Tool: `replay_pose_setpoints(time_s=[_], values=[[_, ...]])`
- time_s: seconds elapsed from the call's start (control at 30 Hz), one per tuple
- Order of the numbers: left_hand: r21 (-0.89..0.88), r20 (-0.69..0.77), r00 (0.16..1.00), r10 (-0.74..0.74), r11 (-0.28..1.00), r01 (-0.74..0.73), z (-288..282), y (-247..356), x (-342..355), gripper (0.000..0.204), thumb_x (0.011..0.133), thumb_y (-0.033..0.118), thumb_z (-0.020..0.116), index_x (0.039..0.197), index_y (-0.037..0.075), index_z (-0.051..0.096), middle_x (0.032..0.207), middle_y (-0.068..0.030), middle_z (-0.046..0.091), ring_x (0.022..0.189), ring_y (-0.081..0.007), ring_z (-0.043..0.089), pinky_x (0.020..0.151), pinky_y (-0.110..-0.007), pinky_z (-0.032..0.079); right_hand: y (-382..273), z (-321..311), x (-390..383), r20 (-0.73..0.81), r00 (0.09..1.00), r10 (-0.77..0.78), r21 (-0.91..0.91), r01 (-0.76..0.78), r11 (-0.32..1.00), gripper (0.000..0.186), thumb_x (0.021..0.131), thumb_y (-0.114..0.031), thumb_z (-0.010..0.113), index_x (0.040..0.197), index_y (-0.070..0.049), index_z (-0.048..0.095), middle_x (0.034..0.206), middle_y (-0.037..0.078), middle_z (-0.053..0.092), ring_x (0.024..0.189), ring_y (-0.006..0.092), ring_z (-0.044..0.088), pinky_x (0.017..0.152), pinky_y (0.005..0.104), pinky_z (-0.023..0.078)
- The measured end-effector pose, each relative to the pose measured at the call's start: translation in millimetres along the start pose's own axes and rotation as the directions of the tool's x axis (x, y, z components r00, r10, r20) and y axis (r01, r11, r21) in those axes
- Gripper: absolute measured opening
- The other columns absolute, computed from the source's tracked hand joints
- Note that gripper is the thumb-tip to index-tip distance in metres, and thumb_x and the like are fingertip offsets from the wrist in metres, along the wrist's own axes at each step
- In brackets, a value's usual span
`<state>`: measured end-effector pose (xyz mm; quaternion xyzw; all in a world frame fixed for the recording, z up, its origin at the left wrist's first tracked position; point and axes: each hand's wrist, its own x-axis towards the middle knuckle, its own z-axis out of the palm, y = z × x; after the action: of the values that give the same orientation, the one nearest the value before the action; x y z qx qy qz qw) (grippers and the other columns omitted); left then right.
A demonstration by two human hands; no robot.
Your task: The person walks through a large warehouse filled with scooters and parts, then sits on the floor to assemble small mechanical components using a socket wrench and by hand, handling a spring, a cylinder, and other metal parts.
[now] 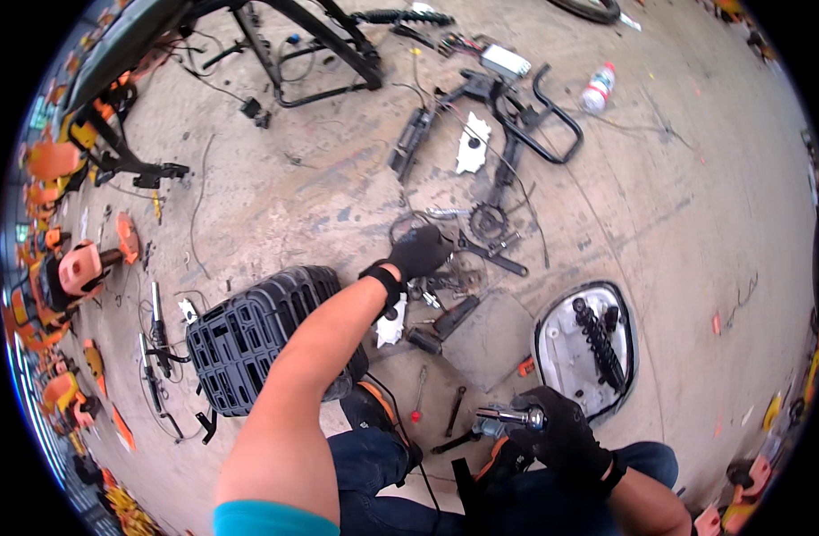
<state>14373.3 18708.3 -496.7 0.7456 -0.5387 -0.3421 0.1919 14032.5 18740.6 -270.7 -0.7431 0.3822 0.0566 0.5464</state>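
Note:
My left hand (pixel 418 253), in a black glove, reaches out over a heap of small metal parts (pixel 458 279) on the floor. Its fingers are curled down, and whatever they may grip is hidden. Close to my knees, my right hand (pixel 563 431), also gloved, is closed around an impact wrench (pixel 503 418) with a shiny chrome socket (pixel 535 418) on it. To the right, a grey seat base (pixel 552 344) with a black rim carries a black shock absorber (pixel 599 344). A ratchet-like tool with a red end (pixel 416 415) lies between my feet.
A black plastic crate (pixel 257 335) stands left of my left forearm. Beyond the heap lie a black metal frame part (pixel 508 170), a white bracket plate (pixel 473 147) and a plastic bottle (pixel 599 87). A large black frame (pixel 275 54) stands at the far left. Loose cables cross the floor.

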Motion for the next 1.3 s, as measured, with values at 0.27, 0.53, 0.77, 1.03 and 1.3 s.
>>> replay_pose_setpoints(time_s=[0.27,0.53,0.77,1.03,1.3], values=[[0.046,-0.026,0.982,-0.189,0.981,0.19,6.1,3.8,-3.5,0.033,0.078,0.029,0.067,0.097,0.004,0.059,0.094,-0.0225,0.065,0.094,-0.0402,0.063,0.077,-0.048,0.05,5.6,0.6,2.5,-0.053,0.996,-0.075,-0.011,0.074,0.997,0.038,0.073,-0.013,0.078,0.105,-0.003,0.06,0.093,0.016,0.065,0.084,0.0339,0.066,0.072,0.0385,0.053],[-0.193,0.365,0.807,0.464,0.886,-0.422,23.9,41.0,-3.7,0.023,0.087,0.023,0.056,0.084,0.001,0.063,0.078,-0.0131,0.063,0.071,-0.0222,0.063,0.067,-0.037,0.05,-0.6,-7.1,15.2,-0.213,0.975,-0.061,0.071,0.078,0.994,0.031,0.074,-0.007,0.077,0.099,-0.004,0.06,0.085,0.01,0.064,0.073,0.0211,0.064,0.066,0.0337,0.051],[-0.663,0.711,0.528,0.464,0.694,0.282,-10.7,146.1,-52.9,0.028,0.097,0.028,0.052,0.1,0.002,0.064,0.083,-0.0073,0.067,0.071,-0.0152,0.065,0.064,-0.03,0.054,21.8,-26.4,30.8,-0.352,0.91,0.218,0.432,-0.048,0.9,0.028,0.08,-0.016,0.072,0.1,-0.002,0.058,0.086,0.004,0.057,0.074,0.0129,0.058,0.062,0.0266,0.048],[-0.576,0.451,0.704,0.548,0.781,-0.239,-16.4,153.9,-62.9,0.018,0.088,0.02,0.059,0.092,0.003,0.06,0.076,-0.0112,0.062,0.068,-0.0208,0.057,0.064,-0.036,0.046,19.3,-26.1,39.0,-0.299,0.925,0.235,0.573,-0.023,0.82,0.026,0.086,-0.02,0.069,0.103,-0.005,0.055,0.084,0.004,0.057,0.072,0.013,0.058,0.064,0.029,0.053],[-0.188,0.211,0.74,0.638,0.77,-0.61,7.5,170.3,-87.1,0.02,0.077,0.013,0.065,0.094,0.005,0.057,0.085,-0.0171,0.062,0.086,-0.0341,0.064,0.069,-0.045,0.051,17.4,-20.5,42.0,-0.162,0.918,0.362,0.712,-0.146,0.687,0.025,0.088,-0.019,0.066,0.105,-0.005,0.054,0.081,0.003,0.057,0.069,0.012,0.058,0.065,0.0304,0.055]])
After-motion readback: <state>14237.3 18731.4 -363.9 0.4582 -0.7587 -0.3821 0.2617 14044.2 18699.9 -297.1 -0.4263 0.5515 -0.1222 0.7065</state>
